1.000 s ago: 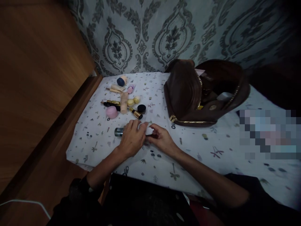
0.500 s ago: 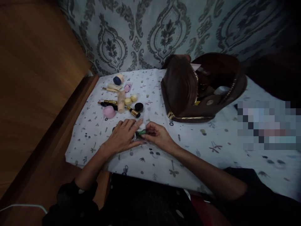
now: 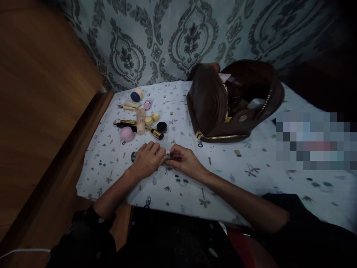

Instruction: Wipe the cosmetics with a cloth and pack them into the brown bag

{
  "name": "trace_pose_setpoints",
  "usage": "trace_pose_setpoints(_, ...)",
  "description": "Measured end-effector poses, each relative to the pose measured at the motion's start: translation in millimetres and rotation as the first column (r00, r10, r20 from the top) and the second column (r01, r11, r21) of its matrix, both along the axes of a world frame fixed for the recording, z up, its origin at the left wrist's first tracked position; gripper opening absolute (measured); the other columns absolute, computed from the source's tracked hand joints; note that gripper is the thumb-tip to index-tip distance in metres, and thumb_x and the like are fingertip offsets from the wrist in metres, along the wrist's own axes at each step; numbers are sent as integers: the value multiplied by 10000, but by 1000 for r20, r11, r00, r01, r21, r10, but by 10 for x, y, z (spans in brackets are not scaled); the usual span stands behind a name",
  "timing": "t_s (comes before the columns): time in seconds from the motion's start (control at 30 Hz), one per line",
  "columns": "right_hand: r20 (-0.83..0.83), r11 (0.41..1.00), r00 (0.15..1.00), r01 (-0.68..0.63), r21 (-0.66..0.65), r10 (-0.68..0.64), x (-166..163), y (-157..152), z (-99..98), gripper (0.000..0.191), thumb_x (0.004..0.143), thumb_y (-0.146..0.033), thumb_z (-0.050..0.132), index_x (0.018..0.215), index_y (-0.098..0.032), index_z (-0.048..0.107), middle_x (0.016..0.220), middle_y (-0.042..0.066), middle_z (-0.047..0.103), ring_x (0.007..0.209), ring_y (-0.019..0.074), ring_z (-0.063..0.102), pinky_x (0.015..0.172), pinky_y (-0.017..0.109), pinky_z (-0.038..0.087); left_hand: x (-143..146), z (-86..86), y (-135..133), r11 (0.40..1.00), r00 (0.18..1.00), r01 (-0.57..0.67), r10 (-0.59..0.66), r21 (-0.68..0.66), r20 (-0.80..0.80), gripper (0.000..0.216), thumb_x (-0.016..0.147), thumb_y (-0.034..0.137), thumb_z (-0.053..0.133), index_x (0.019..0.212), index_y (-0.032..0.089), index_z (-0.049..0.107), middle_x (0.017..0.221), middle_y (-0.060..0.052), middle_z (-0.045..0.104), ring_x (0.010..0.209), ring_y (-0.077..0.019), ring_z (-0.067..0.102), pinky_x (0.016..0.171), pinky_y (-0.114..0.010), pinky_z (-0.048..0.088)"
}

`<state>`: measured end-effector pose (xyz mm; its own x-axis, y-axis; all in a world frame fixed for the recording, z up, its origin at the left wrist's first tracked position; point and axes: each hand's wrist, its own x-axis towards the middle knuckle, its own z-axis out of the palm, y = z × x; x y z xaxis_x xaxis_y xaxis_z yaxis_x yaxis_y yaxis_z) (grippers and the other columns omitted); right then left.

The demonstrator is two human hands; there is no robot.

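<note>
Patterned cloth [image 3: 178, 197], dark cylinder [image 3: 133, 157] under left hand [image 3: 147, 160]

left hand [image 3: 148, 160]: kinda splayed half a sec ago | now fingers curled over | dark cylinder [image 3: 133, 157] pokes out more past it

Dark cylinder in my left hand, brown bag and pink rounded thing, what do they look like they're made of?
Dark cylinder: perhaps plastic, glass or metal; your left hand covers most of it, so I can't tell. Brown bag: leather or imitation leather, judging by its soft sheen; its gold zipper looks metallic. Pink rounded thing: possibly plastic, given its smooth surface.
</note>
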<state>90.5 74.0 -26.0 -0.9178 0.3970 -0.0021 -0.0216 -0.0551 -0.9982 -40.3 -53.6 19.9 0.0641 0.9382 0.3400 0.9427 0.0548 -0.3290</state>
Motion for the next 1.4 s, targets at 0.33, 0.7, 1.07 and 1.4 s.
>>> trace_pose_setpoints(0.33, 4, 999, 999, -40, -13, 40, 16, -7, 42, 237, 694, -268, 716, 828, -207, 530, 705, -35, 621, 630, 123, 620, 619, 280, 549, 27, -3, -39, 966, 964, -247, 236, 79, 122, 274, 991, 234, 439, 762, 201, 586, 728, -40, 626, 736, -220, 575, 684, -364, 355)
trace_pose_setpoints(0.7, 44, 999, 998, -37, -13, 38, 21, -23, 51, 253, 721, -309, 718, 859, -209, 531, 651, -31, 631, 599, 149, 665, 559, 270, 532, -308, -2, -410, 912, 887, -410, 389, 35, 250, 372, 1017, 237, 318, 727, 211, 550, 708, -49, 605, 714, -210, 553, 674, -334, 366)
trace_pose_setpoints(1.07, 18, 996, 997, -74, -58, 75, 28, 15, 113, 333, 758, -443, 753, 906, -200, 580, 679, 0, 692, 596, 146, 659, 575, 277, 525, -396, -75, -499, 898, 767, -432, 316, 85, 558, 365, 1015, 274, 287, 674, 237, 412, 658, -13, 528, 646, -174, 514, 619, -304, 346)
trace_pose_setpoints(1.4, -40, 996, 998, -50, -74, 47, 8, 25, 72, 349, 686, -407, 815, 893, -192, 635, 752, -4, 678, 664, 139, 636, 659, 301, 554, -313, 50, -446, 888, 861, -458, 433, 37, 266, 378, 996, 226, 372, 657, 215, 539, 659, -55, 638, 678, -214, 575, 652, -342, 337)
